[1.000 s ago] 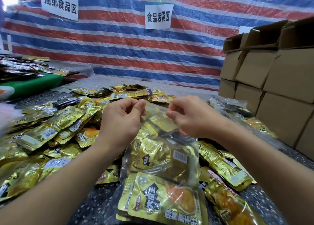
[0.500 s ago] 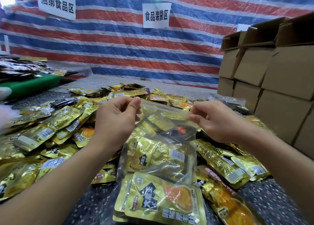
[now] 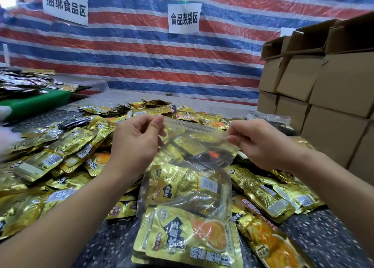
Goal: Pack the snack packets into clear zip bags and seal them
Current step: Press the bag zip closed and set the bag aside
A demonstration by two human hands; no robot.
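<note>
Zip bag (image 3: 188,178) held up over the table (image 3: 113,239), hanging from its top strip, gold packets (image 3: 182,186) visible through the clear film. Bottom of the bag sags toward the loose packets (image 3: 48,162) heaped below.

Left hand (image 3: 135,144) pinches the strip's left corner between thumb and forefinger. Right hand (image 3: 261,142) pinches the right corner the same way. Both are grasping the bag; neither is free.

Change over the last second: the hands began close together near the middle of the strip, then drew apart. The right hand slid out along the zip (image 3: 194,127) to the far corner while the left kept its end. The strip now lies stretched nearly straight between the two pinches, where earlier it was bunched and the mouth gaped.

Reading: this looks like the sealing stroke, run from centre to edge. The zip appears pressed flat across its length, though whether the tracks have locked all the way cannot be told through the glare on the film.

Meaning for the task: this bag is filled and likely sealed or one press short of it. A check along the strip seems due, then it can be set aside.

Elsewhere: cartons (image 3: 323,97) stacked at right, striped tarp (image 3: 141,55) behind, more empty bags (image 3: 271,118) near the cartons.
</note>
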